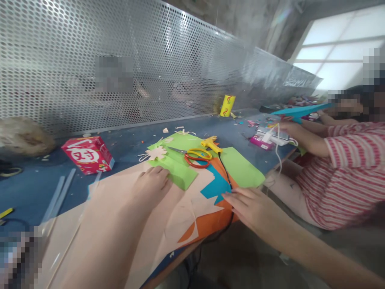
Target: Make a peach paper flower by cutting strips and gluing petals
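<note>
My left hand (152,182) lies on a large peach paper sheet (120,188), its slightly bent fingers at the edge of a light green paper piece (182,172). My right hand (248,202) is open, fingers stretched toward a blue cut paper piece (216,188) and the black cord of a yellow hot glue gun (212,144). Scissors (198,157) with red and yellow handles rest on the green paper. Beside their tip is a peach paper cutout (157,153). Orange paper (207,224) shows under peach scraps near the table edge.
A red box (88,154) and clear glue sticks (61,190) are at the left. A yellow roll (227,105) stands by the perforated metal panel (168,60). At right, a person in a striped shirt (357,168) sits near a pink-and-white power strip (264,140).
</note>
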The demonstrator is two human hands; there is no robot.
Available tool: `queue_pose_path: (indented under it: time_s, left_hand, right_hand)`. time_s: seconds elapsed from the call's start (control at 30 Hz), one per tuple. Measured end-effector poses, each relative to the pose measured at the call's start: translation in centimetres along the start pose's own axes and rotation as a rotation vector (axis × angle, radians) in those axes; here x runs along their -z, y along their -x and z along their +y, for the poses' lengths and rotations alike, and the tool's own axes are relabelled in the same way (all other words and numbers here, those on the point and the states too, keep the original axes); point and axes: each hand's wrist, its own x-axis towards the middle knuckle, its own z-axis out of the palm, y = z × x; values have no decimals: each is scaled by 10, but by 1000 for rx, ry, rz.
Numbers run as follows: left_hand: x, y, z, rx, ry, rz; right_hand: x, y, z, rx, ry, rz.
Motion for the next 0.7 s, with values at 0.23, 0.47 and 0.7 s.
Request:
queue_pose_path:
  time_s: [0.23, 0.47, 0.7]
  left_hand:
    - [1, 0, 2, -1, -23, 4]
    - [2, 2, 3, -7, -9, -3]
    - [7, 6, 7, 8, -8, -16]
  right_hand:
    - [-13, 12, -22, -100, 129, 132]
    - [-10, 7, -37, -220, 165, 155]
    - [-14, 1, -36, -258, 164, 61]
